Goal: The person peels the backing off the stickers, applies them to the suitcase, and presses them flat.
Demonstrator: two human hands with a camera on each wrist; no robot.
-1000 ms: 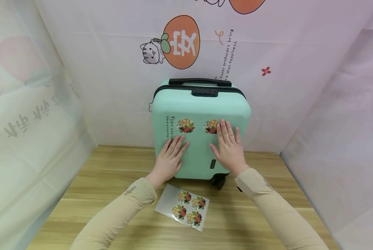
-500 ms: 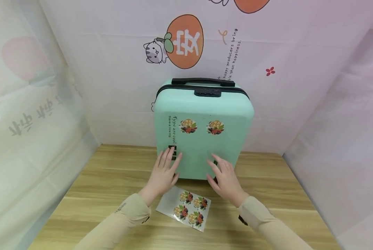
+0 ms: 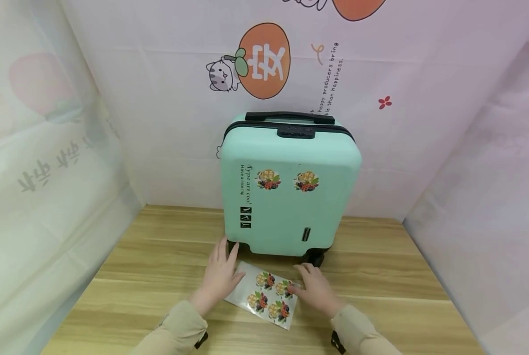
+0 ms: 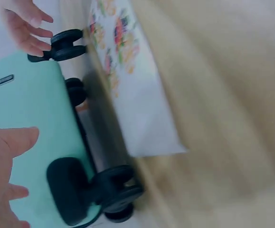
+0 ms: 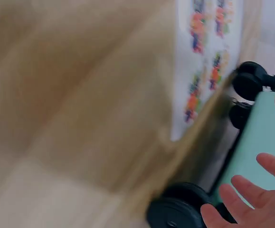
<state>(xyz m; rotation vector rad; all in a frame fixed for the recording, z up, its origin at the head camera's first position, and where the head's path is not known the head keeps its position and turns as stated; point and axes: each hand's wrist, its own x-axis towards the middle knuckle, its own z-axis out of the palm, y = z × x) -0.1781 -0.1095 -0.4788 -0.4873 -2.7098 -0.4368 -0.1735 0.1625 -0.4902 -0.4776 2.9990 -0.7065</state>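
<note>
A white sticker sheet lies on the table in front of the suitcase, with several round fruit stickers on its right part. My left hand hovers by the sheet's left side, fingers apart and holding nothing. At the sheet's right end is my right hand, its thumb overlapping a sticker in the head view and its fingers loosely bent. The mint-green suitcase stands upright behind both hands, with two fruit stickers side by side on its front. Both wrist views show spread fingers near the suitcase's black wheels.
The wooden table reaches back to a printed white cloth hung behind the suitcase. Cloth walls close in the left and right sides. A black carry handle tops the suitcase.
Both hands have left the suitcase front and come down toward me, to either side of the sticker sheet. The two stickers on the suitcase are now fully uncovered.
</note>
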